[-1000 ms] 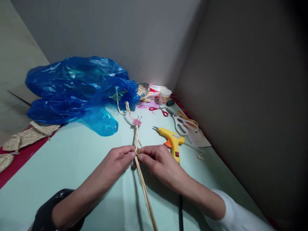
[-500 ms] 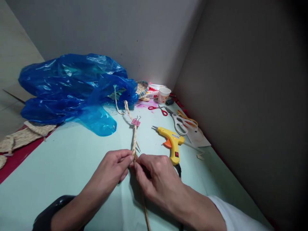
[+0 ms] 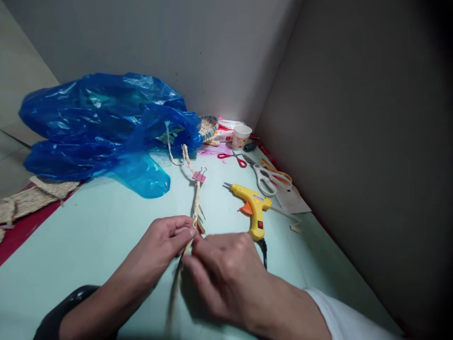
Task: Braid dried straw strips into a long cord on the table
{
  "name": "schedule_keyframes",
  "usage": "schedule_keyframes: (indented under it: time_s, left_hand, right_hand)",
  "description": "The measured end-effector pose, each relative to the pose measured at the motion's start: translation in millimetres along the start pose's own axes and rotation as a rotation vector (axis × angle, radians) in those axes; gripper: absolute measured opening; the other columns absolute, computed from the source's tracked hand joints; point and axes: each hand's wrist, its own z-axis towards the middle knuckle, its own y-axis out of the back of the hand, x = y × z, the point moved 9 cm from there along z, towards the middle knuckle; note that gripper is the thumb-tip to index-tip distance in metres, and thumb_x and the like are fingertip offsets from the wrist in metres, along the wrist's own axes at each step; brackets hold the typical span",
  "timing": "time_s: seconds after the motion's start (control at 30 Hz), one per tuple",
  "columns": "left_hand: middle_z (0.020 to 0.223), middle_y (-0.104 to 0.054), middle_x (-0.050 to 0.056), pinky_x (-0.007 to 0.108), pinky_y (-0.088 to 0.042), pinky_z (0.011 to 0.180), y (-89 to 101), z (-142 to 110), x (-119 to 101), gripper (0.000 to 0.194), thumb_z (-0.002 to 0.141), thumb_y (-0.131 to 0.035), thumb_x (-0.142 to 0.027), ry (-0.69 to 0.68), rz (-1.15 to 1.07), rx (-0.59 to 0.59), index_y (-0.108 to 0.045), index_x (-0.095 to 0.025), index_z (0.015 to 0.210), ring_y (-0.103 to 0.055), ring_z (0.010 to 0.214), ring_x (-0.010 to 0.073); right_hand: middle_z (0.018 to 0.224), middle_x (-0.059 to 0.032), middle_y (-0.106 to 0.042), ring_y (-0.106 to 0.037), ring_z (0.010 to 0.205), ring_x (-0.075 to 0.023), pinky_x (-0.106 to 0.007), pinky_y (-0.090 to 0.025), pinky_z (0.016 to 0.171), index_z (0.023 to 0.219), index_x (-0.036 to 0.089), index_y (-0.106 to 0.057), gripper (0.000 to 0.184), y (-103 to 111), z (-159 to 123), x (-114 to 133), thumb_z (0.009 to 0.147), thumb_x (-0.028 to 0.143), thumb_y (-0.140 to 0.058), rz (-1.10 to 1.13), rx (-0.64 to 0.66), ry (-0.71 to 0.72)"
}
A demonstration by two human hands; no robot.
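Observation:
A pale straw braid (image 3: 197, 200) runs down the table from a pink binder clip (image 3: 199, 177). My left hand (image 3: 168, 236) pinches the lower end of the braid between thumb and fingertips. Just right of it, my right hand (image 3: 230, 269) has its fingers curled round the loose strands below the braid; its fingertips are partly hidden. A long loose strand (image 3: 173, 297) trails toward me, blurred by motion. Short straw ends stick out at the braid's right side.
A yellow glue gun (image 3: 253, 203) lies right of the braid. Beyond it are white-handled scissors (image 3: 265, 182), red-handled scissors (image 3: 240, 162) and a paper cup (image 3: 241, 137). A blue plastic bag (image 3: 95, 123) and a woven basket (image 3: 209, 126) stand behind; braided straw (image 3: 42, 198) lies left.
My right hand has moved slightly left and lower, its thumb now farther from the index finger. The trailing strand has swung from right to left. My left hand keeps its pinch.

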Motion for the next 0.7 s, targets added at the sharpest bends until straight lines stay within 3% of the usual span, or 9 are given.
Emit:
schedule_keyframes:
  time_s: [0.1, 0.2, 0.27, 0.33, 0.43, 0.57, 0.7]
  left_hand:
    - [0.072, -0.059, 0.0, 0.025, -0.037, 0.066, -0.2, -0.4, -5.2, 0.019, 0.081, -0.056, -0.03, -0.028, 0.02, 0.027, -0.061, -0.016, 0.07, -0.051, 0.07, 0.0141]
    - [0.07, -0.055, -0.001, 0.024, -0.034, 0.063, -0.1, -2.5, -9.6, 0.025, 0.083, -0.052, -0.028, -0.041, 0.07, 0.028, -0.06, -0.016, 0.063, -0.048, 0.067, 0.013]
    - [0.067, -0.051, -0.002, 0.024, -0.031, 0.058, -0.3, -3.8, -9.6, 0.026, 0.083, -0.051, -0.028, -0.028, 0.078, 0.025, -0.06, -0.016, 0.062, -0.043, 0.062, 0.012]
    - [0.061, -0.043, -0.003, 0.024, -0.025, 0.053, -0.7, -4.6, -8.7, 0.027, 0.083, -0.051, -0.031, -0.018, 0.098, 0.026, -0.06, -0.016, 0.062, -0.035, 0.056, 0.0111]
    - [0.054, -0.032, -0.006, 0.025, -0.018, 0.05, -0.6, -4.3, -6.1, 0.029, 0.084, -0.051, -0.035, -0.001, 0.129, 0.028, -0.06, -0.016, 0.064, -0.025, 0.052, 0.0102]
    - [0.054, -0.035, -0.006, 0.025, -0.017, 0.049, 1.6, -2.7, -3.1, 0.028, 0.083, -0.049, -0.033, 0.013, 0.122, 0.007, -0.06, -0.015, 0.065, -0.025, 0.051, 0.0098]
    - [0.054, -0.036, -0.005, 0.025, -0.017, 0.05, 0.6, -1.0, 0.4, 0.026, 0.082, -0.049, -0.03, 0.023, 0.112, 0.016, -0.06, -0.015, 0.063, -0.025, 0.051, 0.0099]
  right_hand:
    - [0.08, -0.0032, -0.065, -0.056, 0.073, -0.0142, -0.027, -0.037, 0.068, 0.088, 0.017, -0.062, 0.018, 18.6, 7.4, -21.9, 0.092, 0.021, -0.045, 0.138, -0.133, -0.163]
    - [0.088, -0.0035, -0.064, -0.057, 0.084, -0.0157, -0.027, -0.04, 0.076, 0.095, 0.018, -0.061, 0.011, 20.1, 11.4, -42.7, 0.09, 0.02, -0.052, 0.231, -0.145, -0.29]
    - [0.097, -0.0057, -0.064, -0.057, 0.09, -0.0174, -0.028, -0.041, 0.078, 0.103, 0.017, -0.059, 0.017, 18.3, 12.0, -53.9, 0.088, 0.026, -0.057, 0.293, -0.155, -0.353]
    - [0.101, -0.0062, -0.065, -0.059, 0.09, -0.0169, -0.028, -0.041, 0.078, 0.115, 0.017, -0.056, 0.029, 12.2, 14.7, -58.0, 0.089, 0.03, -0.057, 0.388, -0.118, -0.352]
    - [0.085, -0.0012, -0.069, -0.06, 0.076, -0.0129, -0.025, -0.04, 0.072, 0.121, 0.018, -0.056, 0.029, 4.1, 19.8, -56.8, 0.093, 0.025, -0.049, 0.475, -0.033, -0.3]
    - [0.077, 0.0002, -0.067, -0.056, 0.068, -0.0114, -0.023, -0.036, 0.063, 0.105, 0.018, -0.065, 0.021, 11.2, 21.3, -58.4, 0.093, 0.021, -0.048, 0.376, -0.055, -0.299]
    - [0.081, -0.0015, -0.068, -0.057, 0.071, -0.0119, -0.023, -0.036, 0.065, 0.095, 0.018, -0.069, 0.02, 16.3, 23.4, -51.3, 0.091, 0.017, -0.05, 0.263, -0.048, -0.238]
